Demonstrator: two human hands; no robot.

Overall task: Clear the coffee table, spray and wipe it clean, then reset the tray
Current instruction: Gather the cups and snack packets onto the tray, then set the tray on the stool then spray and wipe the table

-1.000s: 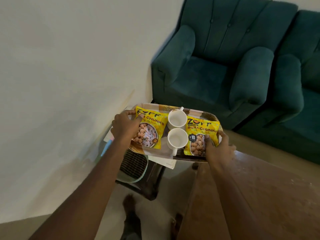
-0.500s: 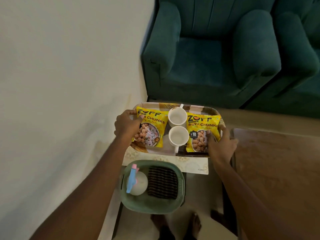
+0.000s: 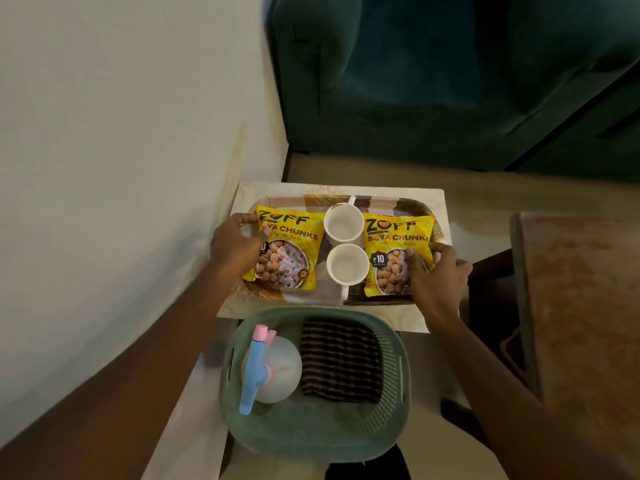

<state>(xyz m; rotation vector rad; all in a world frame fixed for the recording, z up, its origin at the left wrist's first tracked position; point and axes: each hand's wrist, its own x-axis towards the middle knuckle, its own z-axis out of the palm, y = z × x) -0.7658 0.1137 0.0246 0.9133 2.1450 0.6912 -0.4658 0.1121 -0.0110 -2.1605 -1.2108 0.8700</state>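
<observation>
Tray now over small table; left hand, right hand grip; basket beside

teal armchair at back | cream wall left | green basket in front

Small pale marbled worktop in corner, against wall. Patterned tray covers most of top; resting or just above, cannot tell. Green basket overlaps near edge, its support hidden. Brown wooden worktop at right.
</observation>
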